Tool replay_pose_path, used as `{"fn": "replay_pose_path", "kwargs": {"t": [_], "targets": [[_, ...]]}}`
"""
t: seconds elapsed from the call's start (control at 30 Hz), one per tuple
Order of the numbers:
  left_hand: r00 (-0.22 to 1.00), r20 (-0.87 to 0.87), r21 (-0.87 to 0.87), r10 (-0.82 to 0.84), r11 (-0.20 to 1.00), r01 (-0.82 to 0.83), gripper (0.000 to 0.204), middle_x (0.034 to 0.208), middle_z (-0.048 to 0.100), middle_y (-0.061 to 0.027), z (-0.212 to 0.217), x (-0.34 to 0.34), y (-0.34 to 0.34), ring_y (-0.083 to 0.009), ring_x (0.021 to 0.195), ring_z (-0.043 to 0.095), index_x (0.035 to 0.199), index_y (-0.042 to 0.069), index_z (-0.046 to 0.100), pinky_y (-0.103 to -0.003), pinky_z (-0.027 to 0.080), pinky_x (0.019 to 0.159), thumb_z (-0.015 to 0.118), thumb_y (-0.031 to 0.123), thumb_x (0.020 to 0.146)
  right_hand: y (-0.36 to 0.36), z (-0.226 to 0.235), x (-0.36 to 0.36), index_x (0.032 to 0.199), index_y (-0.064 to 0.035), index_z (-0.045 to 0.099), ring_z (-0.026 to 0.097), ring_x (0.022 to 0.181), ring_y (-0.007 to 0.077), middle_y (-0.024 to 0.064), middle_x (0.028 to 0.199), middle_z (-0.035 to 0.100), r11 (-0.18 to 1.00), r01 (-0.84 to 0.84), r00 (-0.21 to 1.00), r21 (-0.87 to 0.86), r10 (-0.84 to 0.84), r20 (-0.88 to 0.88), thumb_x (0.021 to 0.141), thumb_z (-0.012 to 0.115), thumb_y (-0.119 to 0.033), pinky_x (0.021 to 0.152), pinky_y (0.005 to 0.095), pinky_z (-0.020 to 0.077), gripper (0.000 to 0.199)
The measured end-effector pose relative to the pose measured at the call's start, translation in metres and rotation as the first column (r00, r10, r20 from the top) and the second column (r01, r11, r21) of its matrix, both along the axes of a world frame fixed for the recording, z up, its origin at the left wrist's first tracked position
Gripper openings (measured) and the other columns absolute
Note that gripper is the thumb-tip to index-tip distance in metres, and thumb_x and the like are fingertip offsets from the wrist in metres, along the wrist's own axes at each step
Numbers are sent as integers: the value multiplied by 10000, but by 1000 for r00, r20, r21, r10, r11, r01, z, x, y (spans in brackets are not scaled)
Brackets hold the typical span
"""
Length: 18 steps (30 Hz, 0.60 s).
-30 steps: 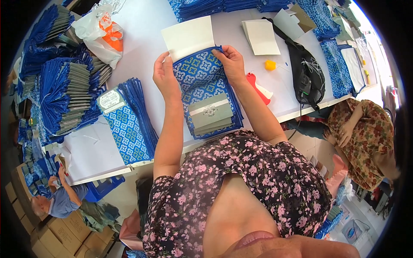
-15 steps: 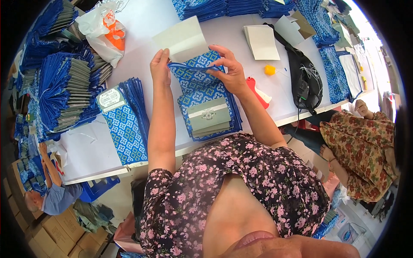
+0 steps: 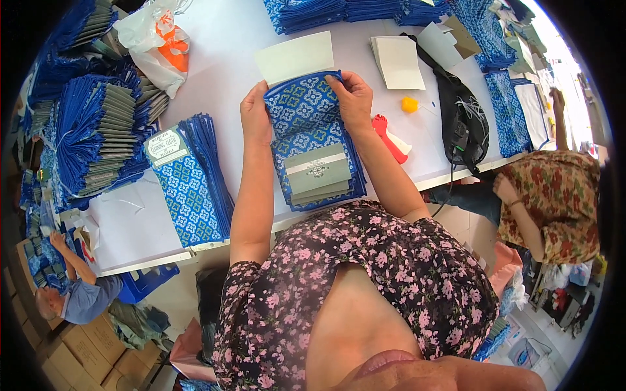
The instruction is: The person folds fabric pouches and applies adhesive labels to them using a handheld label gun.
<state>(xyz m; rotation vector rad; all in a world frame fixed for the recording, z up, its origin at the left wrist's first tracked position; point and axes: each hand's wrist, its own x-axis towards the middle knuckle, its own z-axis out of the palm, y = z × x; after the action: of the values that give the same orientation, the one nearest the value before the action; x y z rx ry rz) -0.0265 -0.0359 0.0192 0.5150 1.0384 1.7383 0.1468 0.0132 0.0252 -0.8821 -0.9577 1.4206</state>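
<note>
A white table piled with blue cloth stacks; both hands grip a patterned pouch.

1. The blue patterned cloth pouch lies flat on top of a stack of like pouches on the tabletop, its open mouth toward twelve o'clock. The left hand pinches its nine o'clock edge; the right hand grips its upper corner at two o'clock.
2. A pale card sticks out of the pouch mouth toward twelve o'clock, tilted slightly, its lower part hidden inside.
3. The stack of pouches beneath carries grey card labels at six o'clock.
</note>
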Motion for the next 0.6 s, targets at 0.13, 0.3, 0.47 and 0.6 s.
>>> {"fn": "replay_pose_path", "kwargs": {"t": [0.13, 0.3, 0.47, 0.6], "targets": [[996, 74, 130, -42, 991, 32, 330, 1027, 636, -114, 14, 9, -8, -108, 895, 600, 1178, -49, 543, -243, 499, 755, 592, 103, 889, 0, -2, 1, 931, -13, 644, 578, 704, 42, 12, 828, 653, 1000, 20, 1000, 5, -20, -14, 818, 693, -60, 638, 158, 452, 132], [957, -288, 50, 47, 998, -34, 384, 1028, 636, -124, 14, 22, -8, -111, 891, 602, 1196, -61, 521, -225, 492, 758, 630, 23, 838, 3, -3, 4, 933, -11, 643, 579, 701, 43, 12, 827, 654, 1000, 19, 999, -8, -19, -26, 819, 691, -61, 637, 157, 452, 134], [955, -271, 5, 123, 992, -127, 335, 912, 664, -95, 15, 23, -6, -95, 774, 615, 1141, -59, 560, -207, 490, 707, 626, -33, 815, 3, -5, 2, 934, -12, 643, 581, 702, 44, 11, 825, 653, 1000, 29, 1000, 0, -29, 2, 825, 685, -67, 641, 157, 453, 130], [960, -240, 35, 143, 990, -138, 311, 896, 666, -91, 15, 26, -4, -90, 758, 612, 1121, -62, 573, -205, 485, 692, 620, -42, 815, 7, -8, 1, 936, -4, 633, 576, 700, 41, 16, 828, 650, 998, 61, 998, 24, -61, 18, 831, 679, -70, 636, 158, 452, 133]]}}
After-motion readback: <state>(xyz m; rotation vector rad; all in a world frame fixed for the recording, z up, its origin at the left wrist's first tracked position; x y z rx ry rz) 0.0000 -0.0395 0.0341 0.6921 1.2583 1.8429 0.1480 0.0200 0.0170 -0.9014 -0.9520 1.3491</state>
